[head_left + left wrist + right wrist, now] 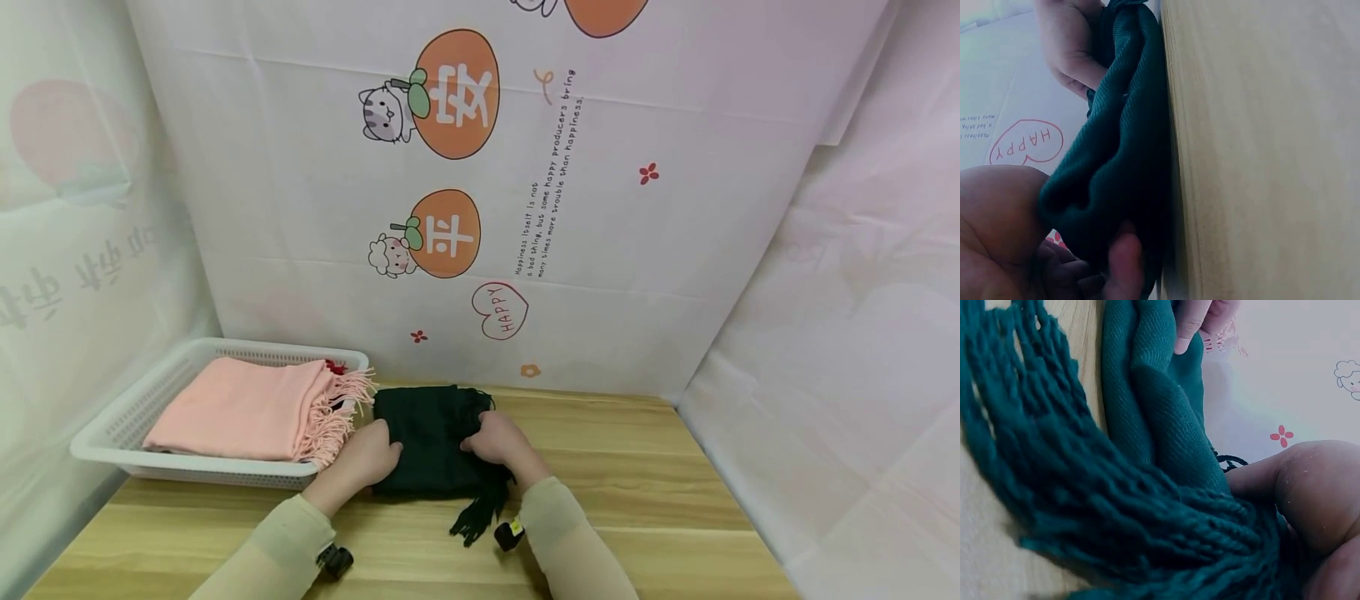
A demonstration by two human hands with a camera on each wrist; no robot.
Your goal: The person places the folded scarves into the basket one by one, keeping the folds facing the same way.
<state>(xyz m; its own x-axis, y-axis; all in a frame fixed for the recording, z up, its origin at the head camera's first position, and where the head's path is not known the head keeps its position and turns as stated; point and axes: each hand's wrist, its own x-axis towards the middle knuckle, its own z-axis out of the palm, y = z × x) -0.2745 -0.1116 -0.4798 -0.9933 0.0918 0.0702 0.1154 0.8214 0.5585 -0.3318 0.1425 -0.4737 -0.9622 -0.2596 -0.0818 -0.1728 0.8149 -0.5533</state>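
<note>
A folded dark green scarf [427, 442] lies on the wooden table, its fringe [483, 504] trailing off the near right corner. My left hand [372, 452] grips the scarf's left edge; in the left wrist view, the thumb lies over the folded layers and a fingertip [1125, 265] shows low on their side. At the opposite end, my right hand [495, 439] holds the fringed right edge. The right wrist view has the thumb [1254, 481] pressed on top of the cloth, while strands of fringe [1147, 519] hide the other fingertips.
A white plastic basket [97, 442] stands left of the scarf, close to my left forearm. Inside it is a folded pink scarf [240, 408], whose fringe hangs over the basket's right rim. Printed white cloth [600, 317] walls off the back and sides of the wooden table [637, 475].
</note>
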